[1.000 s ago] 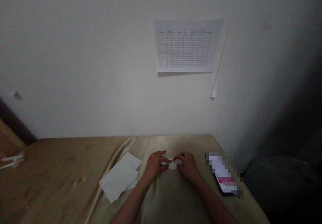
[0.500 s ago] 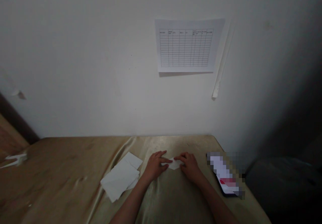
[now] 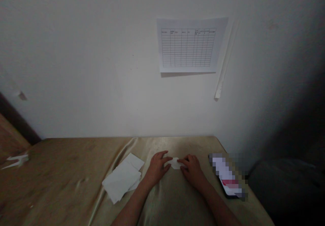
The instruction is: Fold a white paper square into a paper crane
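Note:
A small white folded paper (image 3: 175,164) with angled corners lies on the cloth-covered table between my hands. My left hand (image 3: 157,167) is at its left edge, with the thumb and index finger bent in around that side and the middle finger raised. On the opposite side, my right hand (image 3: 192,168) has its index fingertip over the paper's right edge and its thumb just below. Beside my left forearm lies a loose stack of white paper sheets (image 3: 122,180), fanned unevenly.
A phone (image 3: 228,182) with a lit, pixelated screen lies near the table's right edge. Shiny tan cloth (image 3: 63,178) covers the table, with a long crease left of centre. A printed grid sheet (image 3: 188,46) hangs on the wall behind. White scraps (image 3: 17,160) lie far left.
The folded paper shows more of its surface, with a flatter top and bottom outline. My fingers have drawn slightly apart toward its two sides. The stack and phone stay put.

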`<state>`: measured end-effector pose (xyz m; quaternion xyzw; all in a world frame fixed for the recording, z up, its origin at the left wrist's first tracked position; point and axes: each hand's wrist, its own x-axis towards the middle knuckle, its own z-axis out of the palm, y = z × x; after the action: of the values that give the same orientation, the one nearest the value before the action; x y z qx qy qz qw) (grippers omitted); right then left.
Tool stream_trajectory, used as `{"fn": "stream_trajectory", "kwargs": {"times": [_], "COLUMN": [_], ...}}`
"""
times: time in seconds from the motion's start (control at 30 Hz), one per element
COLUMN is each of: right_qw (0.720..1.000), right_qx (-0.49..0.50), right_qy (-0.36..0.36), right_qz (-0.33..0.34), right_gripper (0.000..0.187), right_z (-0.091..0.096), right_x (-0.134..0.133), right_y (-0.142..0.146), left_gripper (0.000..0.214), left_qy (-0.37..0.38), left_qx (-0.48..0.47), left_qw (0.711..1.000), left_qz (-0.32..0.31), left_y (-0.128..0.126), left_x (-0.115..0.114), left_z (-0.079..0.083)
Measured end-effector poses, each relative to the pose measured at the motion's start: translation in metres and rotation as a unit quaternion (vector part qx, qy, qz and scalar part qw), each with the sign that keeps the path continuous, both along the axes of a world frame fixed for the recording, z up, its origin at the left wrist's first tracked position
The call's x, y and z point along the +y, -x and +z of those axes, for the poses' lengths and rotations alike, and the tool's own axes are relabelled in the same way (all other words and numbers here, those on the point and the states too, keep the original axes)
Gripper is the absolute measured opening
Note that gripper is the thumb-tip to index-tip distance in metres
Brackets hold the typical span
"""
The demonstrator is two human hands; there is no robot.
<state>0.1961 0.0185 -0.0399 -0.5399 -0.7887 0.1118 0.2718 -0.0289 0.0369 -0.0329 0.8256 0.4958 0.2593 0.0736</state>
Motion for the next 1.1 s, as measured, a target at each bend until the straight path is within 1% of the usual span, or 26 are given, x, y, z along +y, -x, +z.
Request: {"fn": "stream_trajectory", "kwargs": {"times": [0.17, 0.33, 0.43, 0.53, 0.63, 0.73, 0.87, 0.97, 1.1], "right_qw": [0.999, 0.998, 0.998, 0.998, 0.999, 1.0, 1.0, 1.0, 1.0], "right_qx": [-0.039, -0.047, -0.032, -0.027, -0.023, -0.019, -0.014, 0.005, 0.011], "right_qy": [-0.008, -0.001, 0.006, -0.006, -0.013, 0.0, 0.0, 0.005, 0.016], "right_qz": [-0.024, -0.045, -0.051, -0.059, -0.044, -0.016, -0.013, -0.01, -0.019], "right_gripper": [0.032, 0.032, 0.027, 0.023, 0.023, 0.03, 0.036, 0.032, 0.026], "right_z": [-0.001, -0.001, 0.001, 0.005, 0.005, 0.003, -0.001, 0.0, 0.003], "right_x": [-0.001, -0.002, -0.003, -0.003, -0.001, 0.002, 0.004, 0.003, 0.002], "right_y": [0.003, 0.006, 0.007, 0.007, 0.005, 0.003, 0.003, 0.003, 0.003], "left_gripper": [0.029, 0.029, 0.031, 0.034, 0.039, 0.043, 0.045, 0.047, 0.059], "left_qy": [-0.025, -0.011, 0.006, 0.019, 0.033, 0.043, 0.043, 0.062, 0.093], "left_qx": [0.001, 0.044, 0.059, 0.063, 0.063, 0.061, 0.059, 0.061, 0.076], "left_qw": [1.0, 0.999, 0.998, 0.998, 0.997, 0.997, 0.997, 0.996, 0.992], "left_qz": [-0.008, -0.006, 0.001, 0.005, 0.006, 0.006, 0.0, -0.007, -0.031], "left_y": [-0.002, -0.004, -0.005, -0.007, -0.01, -0.012, -0.014, -0.014, -0.015], "left_x": [-0.002, -0.008, -0.01, -0.012, -0.014, -0.016, -0.017, -0.018, -0.019], "left_z": [0.003, 0.005, 0.005, 0.005, 0.008, 0.012, 0.012, 0.011, 0.012]}}
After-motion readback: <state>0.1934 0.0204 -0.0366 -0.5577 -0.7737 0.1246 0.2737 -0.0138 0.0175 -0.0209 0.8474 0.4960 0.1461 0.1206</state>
